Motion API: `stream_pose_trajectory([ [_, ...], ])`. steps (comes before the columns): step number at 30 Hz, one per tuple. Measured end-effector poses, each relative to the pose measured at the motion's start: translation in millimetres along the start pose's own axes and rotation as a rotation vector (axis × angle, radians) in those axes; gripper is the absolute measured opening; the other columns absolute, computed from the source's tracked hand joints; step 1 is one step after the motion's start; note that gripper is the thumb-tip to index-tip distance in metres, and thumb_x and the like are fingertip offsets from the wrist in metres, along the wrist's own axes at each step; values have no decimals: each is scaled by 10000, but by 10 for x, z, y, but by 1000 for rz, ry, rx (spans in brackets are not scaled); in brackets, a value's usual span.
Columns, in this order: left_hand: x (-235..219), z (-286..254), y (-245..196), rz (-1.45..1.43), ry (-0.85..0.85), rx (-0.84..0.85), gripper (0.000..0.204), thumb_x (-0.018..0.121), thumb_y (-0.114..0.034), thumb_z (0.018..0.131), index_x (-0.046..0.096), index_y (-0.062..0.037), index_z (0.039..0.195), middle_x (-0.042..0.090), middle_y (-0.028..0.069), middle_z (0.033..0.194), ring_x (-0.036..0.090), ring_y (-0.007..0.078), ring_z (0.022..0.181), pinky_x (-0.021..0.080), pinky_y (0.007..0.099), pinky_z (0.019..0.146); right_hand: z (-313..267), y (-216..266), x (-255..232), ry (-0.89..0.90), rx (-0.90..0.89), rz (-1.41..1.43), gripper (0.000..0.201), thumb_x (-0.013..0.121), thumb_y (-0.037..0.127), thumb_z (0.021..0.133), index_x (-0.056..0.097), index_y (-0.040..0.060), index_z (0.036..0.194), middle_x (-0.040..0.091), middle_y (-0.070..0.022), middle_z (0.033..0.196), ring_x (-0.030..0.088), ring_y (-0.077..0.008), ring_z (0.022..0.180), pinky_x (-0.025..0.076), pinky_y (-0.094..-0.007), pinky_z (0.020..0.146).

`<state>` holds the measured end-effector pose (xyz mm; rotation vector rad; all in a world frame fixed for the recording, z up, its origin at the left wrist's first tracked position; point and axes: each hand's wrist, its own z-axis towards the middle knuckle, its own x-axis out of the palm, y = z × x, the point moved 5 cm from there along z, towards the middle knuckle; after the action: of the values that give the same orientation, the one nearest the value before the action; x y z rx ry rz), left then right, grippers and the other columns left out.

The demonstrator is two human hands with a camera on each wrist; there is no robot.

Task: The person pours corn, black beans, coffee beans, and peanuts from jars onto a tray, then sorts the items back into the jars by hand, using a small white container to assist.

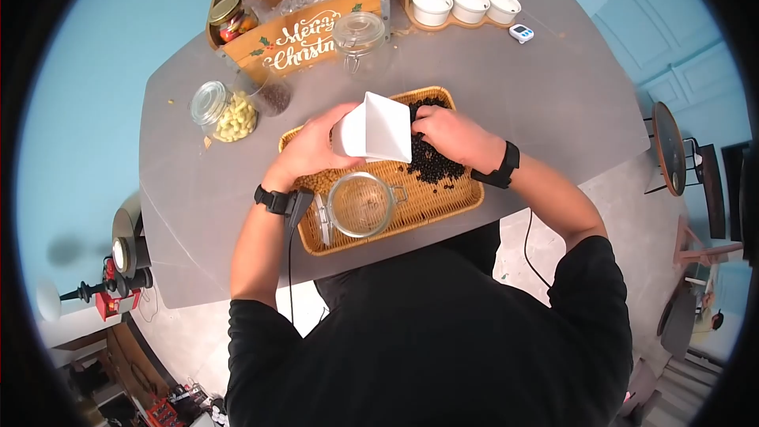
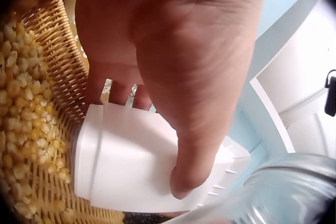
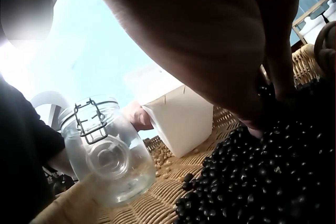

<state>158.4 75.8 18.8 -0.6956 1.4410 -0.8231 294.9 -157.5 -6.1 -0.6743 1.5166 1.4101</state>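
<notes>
My left hand (image 1: 315, 142) grips a white square-mouthed container (image 1: 387, 128) over the wicker basket (image 1: 435, 209); in the left wrist view the thumb presses on one side of the container (image 2: 136, 155). My right hand (image 1: 458, 138) has its fingertips down in the black beans (image 3: 262, 176) at the basket's right; whether they pinch any is hidden. Yellow corn kernels (image 2: 31, 103) lie at the basket's left. A glass jar (image 1: 361, 204) with a wire clasp lies in the basket nearest the body, its lid (image 1: 324, 220) swung aside.
Beyond the basket stand a jar of pale yellow pieces (image 1: 236, 117), a dark-filled glass container (image 1: 273, 96), another clasp jar (image 1: 360, 35) and a wooden Christmas box (image 1: 304, 39). At the back right are white cups (image 1: 470, 5) in a wooden rack and a small timer (image 1: 522, 32).
</notes>
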Motion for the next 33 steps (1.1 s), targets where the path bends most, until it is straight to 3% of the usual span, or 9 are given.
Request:
stream_pose_trajectory([
  [4, -51, -11, -54, 68, 7, -28, 980, 1022, -160, 728, 593, -64, 1604, 758, 148, 1431, 727, 283, 1341, 550, 420, 1195, 71, -66, -41, 12, 47, 69, 124, 756, 37, 950, 802, -26, 1047, 769, -207, 1056, 756, -416, 1055, 617, -491, 945],
  [8, -110, 53, 18, 92, -4, -13, 924, 1025, -178, 721, 627, -65, 1546, 781, 170, 1379, 757, 323, 1295, 583, 430, 1140, 117, -54, -236, -8, 76, 80, 176, 827, 22, 936, 823, 11, 1112, 806, -171, 1108, 770, -405, 1051, 614, -471, 935],
  [14, -74, 96, -61, 162, -70, 39, 847, 1027, -258, 725, 652, -78, 1463, 800, 202, 1282, 776, 423, 1191, 625, 485, 1020, 391, 382, -749, -51, 156, 122, 185, 837, 50, 926, 839, 25, 1109, 820, -196, 1084, 772, -428, 1022, 606, -489, 916],
  [16, -70, 99, -70, 181, -71, 30, 823, 1020, -304, 733, 649, -93, 1436, 801, 208, 1269, 765, 447, 1185, 631, 525, 998, 549, 523, -634, 6, 51, 111, 250, 843, 69, 932, 824, 38, 1179, 820, -170, 1147, 766, -406, 1053, 614, -457, 941],
  [19, -71, 98, -43, 129, -94, 25, 824, 1021, -258, 729, 662, -87, 1450, 801, 202, 1279, 777, 437, 1177, 625, 486, 992, 685, 696, -519, 26, -113, 172, 273, 833, 69, 950, 817, 29, 1219, 811, -192, 1238, 766, -409, 1051, 622, -444, 931],
  [22, -65, 88, -33, 119, -127, 91, 812, 1016, -277, 729, 667, -94, 1439, 803, 199, 1264, 775, 436, 1176, 627, 491, 995, 491, 614, -604, -117, -62, 257, 293, 835, 75, 965, 815, 30, 1254, 818, -171, 1237, 768, -397, 1041, 631, -430, 936],
  [25, -50, 105, 27, 159, -146, 119, 770, 1002, -328, 725, 671, -107, 1384, 813, 188, 1202, 783, 434, 1127, 648, 512, 950, 138, 527, -821, -188, 270, 315, 322, 851, 91, 967, 817, 40, 1283, 826, -135, 1205, 771, -373, 1060, 641, -419, 944],
  [28, -79, 96, 37, 176, -157, 117, 770, 1006, -347, 706, 687, -114, 1368, 811, 183, 1210, 787, 426, 1122, 650, 506, 951, -176, 259, -661, -157, 430, 229, 360, 861, 156, 985, 795, 59, 1326, 800, -147, 1232, 784, -360, 1077, 628, -445, 945],
  [33, -120, 110, 1, 191, -273, 196, 763, 1005, -319, 690, 697, -119, 1359, 815, 173, 1186, 792, 413, 1101, 655, 492, 935, -178, 331, -295, -30, 234, -147, 618, 934, 235, 909, 705, 98, 1466, 608, -235, 1548, 709, -419, 1311, 638, -503, 1010],
])
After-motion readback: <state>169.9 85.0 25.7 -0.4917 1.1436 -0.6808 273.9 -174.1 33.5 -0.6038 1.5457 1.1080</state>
